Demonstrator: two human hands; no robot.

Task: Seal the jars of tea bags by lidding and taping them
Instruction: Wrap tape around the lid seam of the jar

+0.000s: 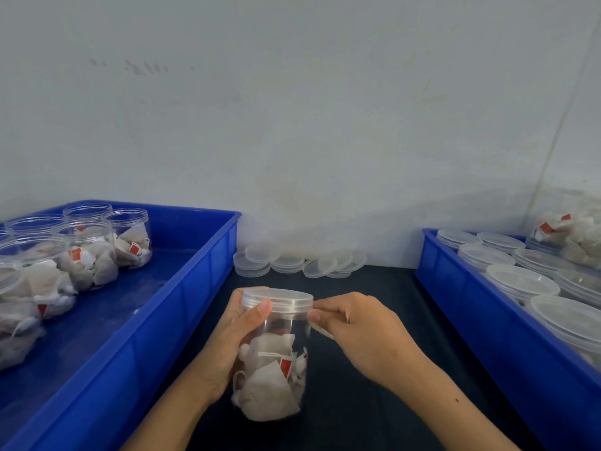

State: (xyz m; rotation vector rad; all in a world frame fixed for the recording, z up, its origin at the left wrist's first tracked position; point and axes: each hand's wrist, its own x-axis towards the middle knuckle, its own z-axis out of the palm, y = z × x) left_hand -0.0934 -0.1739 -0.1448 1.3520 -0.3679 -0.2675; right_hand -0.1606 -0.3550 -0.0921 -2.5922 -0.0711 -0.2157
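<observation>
the left hand point(227, 336) is holding the light, slippery jar point(271, 353) by its side above the worktop point(357, 402), fingers curled round it, while the right hand point(361, 330) is pinching tape point(320, 330) beside the lid point(278, 299).

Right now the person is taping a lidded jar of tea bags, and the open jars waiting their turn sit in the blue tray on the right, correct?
Not quite. The head view shows the open jars in the left blue tray; the right blue tray holds lidded ones. The rest stands: the left hand holds the lidded jar.
</observation>
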